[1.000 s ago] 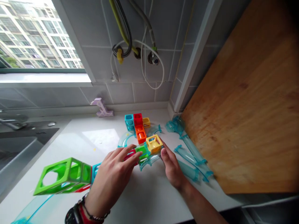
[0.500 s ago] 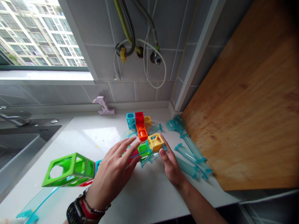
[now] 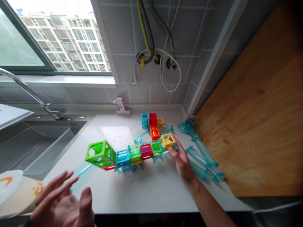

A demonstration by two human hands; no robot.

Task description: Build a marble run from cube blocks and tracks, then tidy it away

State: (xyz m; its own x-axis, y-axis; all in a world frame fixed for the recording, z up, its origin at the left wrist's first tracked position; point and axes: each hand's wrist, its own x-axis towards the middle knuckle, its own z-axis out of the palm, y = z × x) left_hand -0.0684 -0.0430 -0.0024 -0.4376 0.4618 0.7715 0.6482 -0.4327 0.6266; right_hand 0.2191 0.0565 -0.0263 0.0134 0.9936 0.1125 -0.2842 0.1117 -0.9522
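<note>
A long toy marble run structure (image 3: 146,151) of joined, hollow coloured cubes and clear blue track pieces stretches across the middle of the counter. Its left end is a larger green frame block (image 3: 96,153); a yellow cube (image 3: 167,141) forms the right end. My right hand (image 3: 181,159) grips that yellow end between thumb and fingers. At lower left my left hand (image 3: 63,201) is empty, palm turned up and fingers apart, slightly blurred. It is beside a white tub with orange print (image 3: 22,192). Behind the structure stand more cubes, blue, red and orange (image 3: 154,132).
Loose clear blue track pieces (image 3: 204,153) lie on the right by a wooden board (image 3: 255,126). A lilac figure-like piece (image 3: 121,106) stands near the wall. To the left is a sink (image 3: 80,124) with a tap (image 3: 28,90). Hoses hang on the tiled wall.
My left hand has left the structure and moved down to the left, its palm turning up. The view has swung left, bringing in the tub and the tap. My right hand keeps its hold.
</note>
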